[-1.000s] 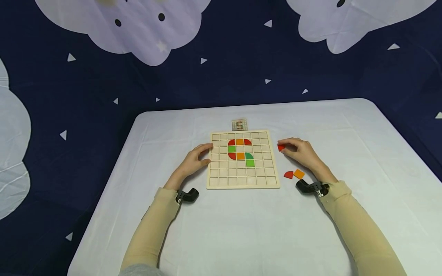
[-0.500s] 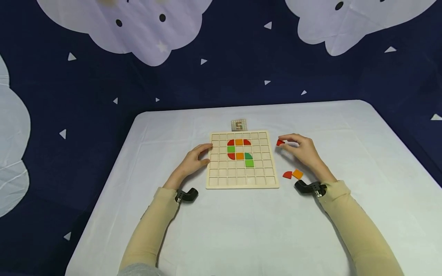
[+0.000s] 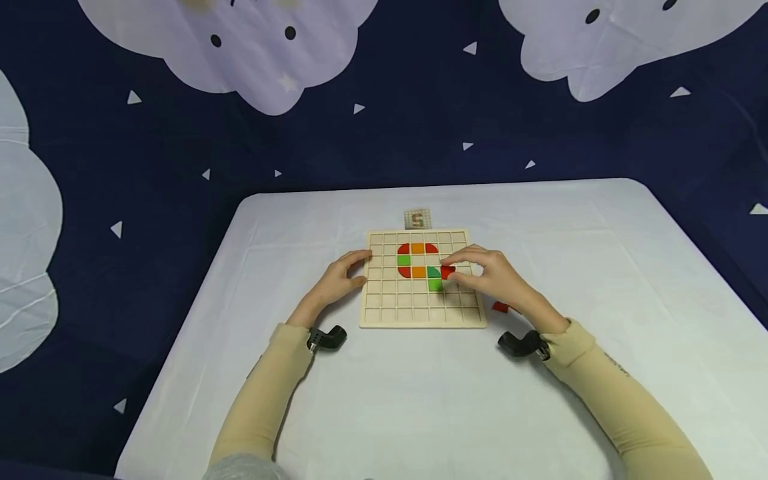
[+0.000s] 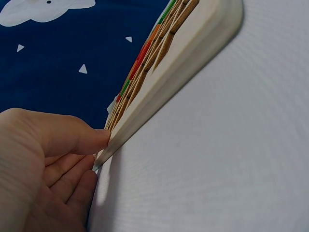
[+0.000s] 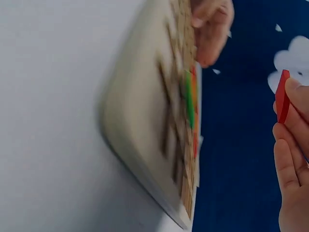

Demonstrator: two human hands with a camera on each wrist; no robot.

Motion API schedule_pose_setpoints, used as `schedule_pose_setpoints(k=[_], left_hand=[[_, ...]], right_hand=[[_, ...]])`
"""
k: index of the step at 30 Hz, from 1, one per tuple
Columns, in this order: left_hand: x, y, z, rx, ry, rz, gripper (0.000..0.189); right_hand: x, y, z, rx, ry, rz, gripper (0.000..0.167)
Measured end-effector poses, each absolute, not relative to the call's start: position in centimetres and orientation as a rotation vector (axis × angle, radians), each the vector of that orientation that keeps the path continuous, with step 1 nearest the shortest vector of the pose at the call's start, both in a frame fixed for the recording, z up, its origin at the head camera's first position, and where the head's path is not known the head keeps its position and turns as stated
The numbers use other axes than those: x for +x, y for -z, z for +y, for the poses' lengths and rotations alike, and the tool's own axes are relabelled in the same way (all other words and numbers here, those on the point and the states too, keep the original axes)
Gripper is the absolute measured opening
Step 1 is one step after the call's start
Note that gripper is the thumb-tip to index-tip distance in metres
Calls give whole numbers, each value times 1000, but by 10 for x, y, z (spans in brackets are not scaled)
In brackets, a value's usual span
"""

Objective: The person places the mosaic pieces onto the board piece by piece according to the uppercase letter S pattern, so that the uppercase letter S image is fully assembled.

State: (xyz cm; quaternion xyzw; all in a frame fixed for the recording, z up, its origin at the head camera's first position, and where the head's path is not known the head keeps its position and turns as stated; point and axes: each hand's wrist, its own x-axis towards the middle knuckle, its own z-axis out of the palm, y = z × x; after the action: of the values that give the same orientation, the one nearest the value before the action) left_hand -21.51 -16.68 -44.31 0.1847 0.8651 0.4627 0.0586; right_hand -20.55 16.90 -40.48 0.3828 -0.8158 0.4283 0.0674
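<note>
A pale wooden grid board (image 3: 384, 313) lies on the white table. In its cells are red, orange and green tiles, including a light green square (image 3: 435, 285). At the board's left edge, my left hand (image 3: 333, 280) rests thumb and fingertips against the rim, with a gap between them. Above the right part of the board, my right hand (image 3: 495, 277) pinches a red tile (image 5: 283, 96) between thumb and fingers; its exact outline is partly covered. Just behind the board lies a small card (image 3: 417, 219) with a grid and an S-like figure.
A loose red tile (image 3: 501, 307) lies right of the board, partly covered by the right hand. The white tablecloth (image 3: 420, 400) surrounds the board. Behind the table hangs a dark blue cloth (image 3: 408, 147) with clouds and triangles.
My right hand has moved left from beside the board to over it, carrying the red tile. The loose orange tile is now hidden behind that hand. My left hand stays put.
</note>
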Motion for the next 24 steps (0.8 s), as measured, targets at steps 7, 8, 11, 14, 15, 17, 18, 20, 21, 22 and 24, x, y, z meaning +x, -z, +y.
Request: schedule_pose_setpoints(k=[7, 8, 11, 14, 15, 17, 18, 20, 21, 22, 24], left_hand=[[-215, 444, -168, 573, -1400, 2611, 58], [-215, 444, -168, 572, -1400, 2612, 58], [-216, 443, -168, 576, -1397, 2620, 58], [-217, 443, -168, 576, -1388, 2621, 58], [-217, 443, -168, 578, -1386, 2621, 58], [-217, 443, -168, 580, -1383, 2621, 58], [-217, 443, -168, 581, -1386, 2620, 58], [-217, 443, -168, 580, -1390, 2619, 58], [-217, 443, -168, 578, -1392, 2619, 58], [-216, 443, -168, 576, -1393, 2619, 58], [-216, 443, -168, 572, -1395, 2619, 58]], right_hand=[[-204, 426, 153, 1362, -1189, -2354, 28], [-204, 429, 152, 1377, -1169, -2345, 28], [-204, 440, 150, 1405, -1109, -2350, 28], [-203, 447, 150, 1403, -1072, -2382, 27], [-202, 449, 150, 1401, -1066, -2388, 27], [-202, 451, 150, 1400, -1059, -2387, 27], [-202, 453, 150, 1402, -1055, -2383, 27], [-203, 455, 150, 1411, -1041, -2368, 28], [-203, 456, 150, 1416, -1034, -2360, 28], [-203, 457, 150, 1421, -1026, -2353, 28], [-204, 458, 149, 1427, -1014, -2342, 27]])
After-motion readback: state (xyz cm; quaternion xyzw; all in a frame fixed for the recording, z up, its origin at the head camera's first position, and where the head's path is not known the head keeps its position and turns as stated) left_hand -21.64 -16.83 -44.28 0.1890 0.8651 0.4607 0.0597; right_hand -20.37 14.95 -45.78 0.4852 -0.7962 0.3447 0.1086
